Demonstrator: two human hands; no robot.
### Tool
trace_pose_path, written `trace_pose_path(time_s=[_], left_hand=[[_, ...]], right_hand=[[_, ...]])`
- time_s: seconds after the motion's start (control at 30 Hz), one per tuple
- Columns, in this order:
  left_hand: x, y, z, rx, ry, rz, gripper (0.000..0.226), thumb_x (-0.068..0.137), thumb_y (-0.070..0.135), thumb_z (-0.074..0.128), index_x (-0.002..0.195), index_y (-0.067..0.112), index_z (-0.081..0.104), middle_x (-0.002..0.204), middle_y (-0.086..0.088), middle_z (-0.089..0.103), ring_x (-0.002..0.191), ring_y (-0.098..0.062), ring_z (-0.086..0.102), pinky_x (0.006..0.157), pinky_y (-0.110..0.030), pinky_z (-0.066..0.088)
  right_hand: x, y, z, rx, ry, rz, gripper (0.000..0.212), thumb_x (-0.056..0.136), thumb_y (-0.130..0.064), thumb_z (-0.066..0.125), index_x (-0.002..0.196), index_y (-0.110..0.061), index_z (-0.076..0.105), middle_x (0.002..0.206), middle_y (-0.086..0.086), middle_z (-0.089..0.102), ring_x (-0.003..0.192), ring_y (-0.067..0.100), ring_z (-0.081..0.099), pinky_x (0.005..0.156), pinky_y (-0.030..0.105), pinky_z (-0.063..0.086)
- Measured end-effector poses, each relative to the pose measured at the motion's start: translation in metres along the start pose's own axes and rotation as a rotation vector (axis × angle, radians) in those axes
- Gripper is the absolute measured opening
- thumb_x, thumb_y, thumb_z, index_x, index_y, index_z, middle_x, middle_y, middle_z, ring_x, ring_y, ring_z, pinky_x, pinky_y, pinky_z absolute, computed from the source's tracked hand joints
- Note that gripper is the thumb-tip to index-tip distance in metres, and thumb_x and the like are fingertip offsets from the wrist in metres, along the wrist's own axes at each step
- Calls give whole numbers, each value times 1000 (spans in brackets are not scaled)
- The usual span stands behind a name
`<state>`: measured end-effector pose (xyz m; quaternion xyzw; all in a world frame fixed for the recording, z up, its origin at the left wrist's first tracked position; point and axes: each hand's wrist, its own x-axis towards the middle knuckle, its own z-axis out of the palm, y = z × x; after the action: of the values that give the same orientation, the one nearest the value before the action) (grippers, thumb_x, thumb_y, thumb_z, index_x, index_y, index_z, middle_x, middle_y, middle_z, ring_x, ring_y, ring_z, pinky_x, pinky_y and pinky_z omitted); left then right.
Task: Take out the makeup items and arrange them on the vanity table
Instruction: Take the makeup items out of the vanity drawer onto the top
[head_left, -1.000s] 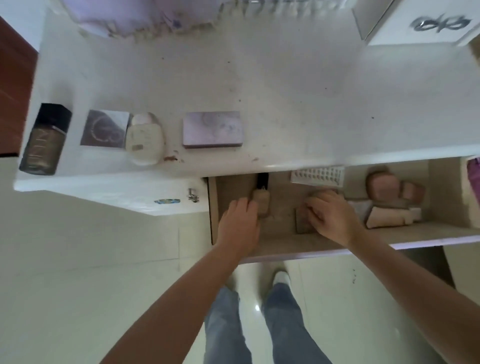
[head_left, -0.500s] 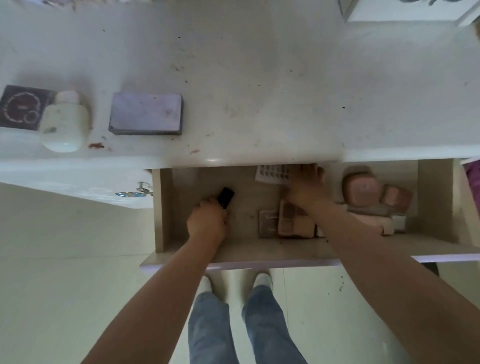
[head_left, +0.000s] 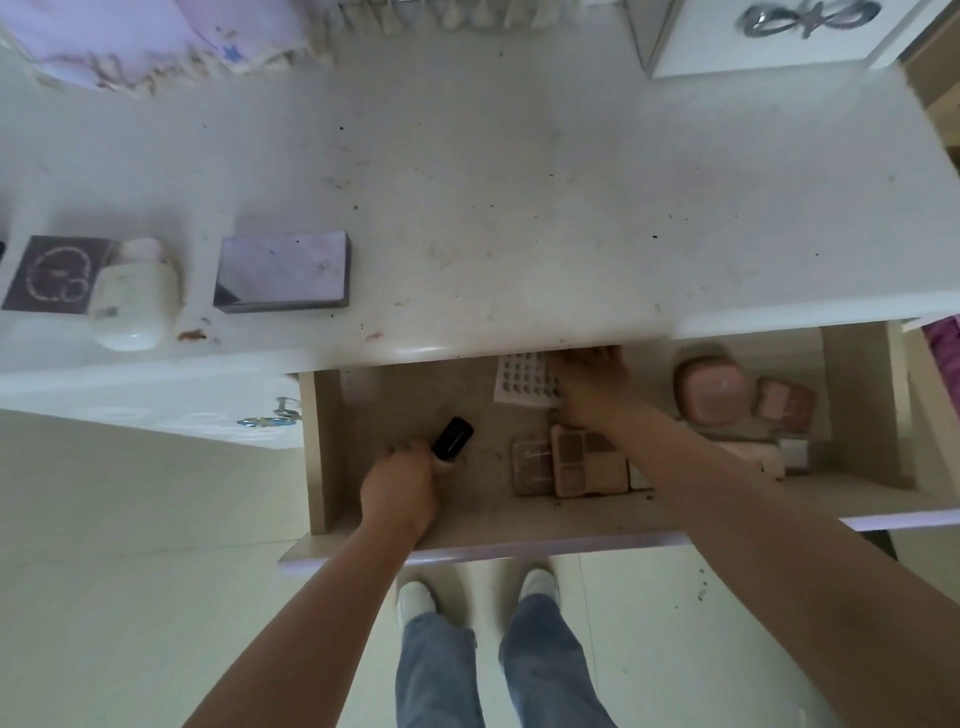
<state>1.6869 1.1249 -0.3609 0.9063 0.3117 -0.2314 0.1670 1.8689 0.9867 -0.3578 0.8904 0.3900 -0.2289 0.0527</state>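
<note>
My left hand (head_left: 400, 486) is curled round a small black tube (head_left: 453, 439) low in the open drawer (head_left: 319, 441), pinching only its near end while the rest sticks out toward the back. With so little of it held, I judge it could slip or pivot out as I lift, and it could clip the front lip of the table (head_left: 519, 208) on the way up, because that edge overhangs the drawer.

My right hand (head_left: 589, 382) reaches deep, fingers partly hidden under the table edge and lying on a white sheet (head_left: 522, 382) of small dark squares. I cannot tell whether it has taken hold of the sheet or only presses on it. A flat sheet is hard to pick off a flat floor, so I may just slide it further back out of sight.

My right forearm crosses above the tan palettes (head_left: 569, 462); dragging it back low could knock them.

Both arms extend forward and down, the left wrist straight, the right turned inward. On the table already lie 3 items: a dark square case (head_left: 49, 273), a white bottle (head_left: 135, 299) touching it, and a purple palette (head_left: 283, 270).
</note>
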Motion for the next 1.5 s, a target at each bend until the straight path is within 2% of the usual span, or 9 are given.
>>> trace_pose_path(time_s=[0.13, 0.37, 0.77, 0.87, 0.97, 1.27, 1.33, 1.43, 1.5], left_hand=[[-14, -3, -18, -63, 81, 78, 31, 90, 36, 52, 113, 16, 48, 106, -3, 60, 99, -19, 55, 76, -27, 46], [-44, -13, -53, -290, 193, 51, 38, 81, 25, 66, 113, 9, 52, 108, -6, 62, 100, -25, 56, 74, -25, 33], [-8, 36, -147, -543, 375, 32, 50, 87, 24, 61, 130, 8, 41, 121, -12, 58, 112, -28, 55, 93, -34, 43], [19, 57, -161, -605, 327, -12, 37, 88, 24, 57, 116, 9, 39, 101, -10, 59, 94, -28, 58, 74, -34, 48], [32, 68, -167, -596, 348, -77, 22, 91, 26, 51, 99, 11, 37, 79, -1, 49, 79, -22, 48, 63, -30, 36], [33, 50, -149, -369, 548, -108, 31, 95, 26, 45, 111, 0, 48, 109, -17, 58, 102, -32, 56, 84, -36, 44], [22, 47, -137, -288, 630, -52, 33, 94, 24, 47, 114, -2, 50, 117, -21, 55, 110, -34, 52, 94, -38, 42], [-10, 45, -96, -159, 849, 200, 29, 85, 17, 55, 105, -3, 57, 112, -24, 57, 104, -39, 54, 88, -39, 46], [-29, 48, -65, -111, 643, 346, 25, 84, 15, 53, 104, 1, 58, 107, -19, 59, 101, -34, 55, 85, -34, 45]], right_hand=[[-8, -3, -20, 143, 6, -80, 93, 62, -39, 76, 139, -18, 27, 139, 12, 40, 124, 31, 39, 98, 32, 36], [-59, -36, -35, 55, -105, -250, 92, 57, -54, 71, 131, -20, 28, 134, 14, 28, 123, 33, 28, 106, 41, 26], [-68, 6, -134, 12, 232, -163, 91, 59, -54, 72, 130, -14, 33, 145, 17, 18, 133, 33, 19, 114, 43, 13], [-32, 13, -138, -45, 233, -134, 89, 60, -55, 71, 130, -16, 32, 143, 17, 22, 131, 34, 23, 113, 44, 17], [-8, 8, -138, -80, 200, -130, 89, 61, -55, 71, 132, -18, 30, 143, 18, 22, 132, 35, 23, 113, 45, 17], [5, 11, -134, -6, 110, -144, 89, 72, -54, 66, 142, -19, 23, 154, 15, 1, 143, 32, -5, 115, 53, 1], [-16, 11, -124, 78, 272, -195, 74, 76, -52, 62, 133, -11, 41, 151, 20, 20, 142, 36, 11, 113, 54, 10], [-55, 17, -86, 228, 621, -313, 36, 77, -32, 54, 88, 0, 66, 96, 22, 66, 95, 38, 62, 85, 47, 49], [-81, 18, -55, 267, 372, -306, 29, 82, -28, 54, 85, -1, 66, 86, 17, 66, 84, 34, 63, 75, 37, 50]])
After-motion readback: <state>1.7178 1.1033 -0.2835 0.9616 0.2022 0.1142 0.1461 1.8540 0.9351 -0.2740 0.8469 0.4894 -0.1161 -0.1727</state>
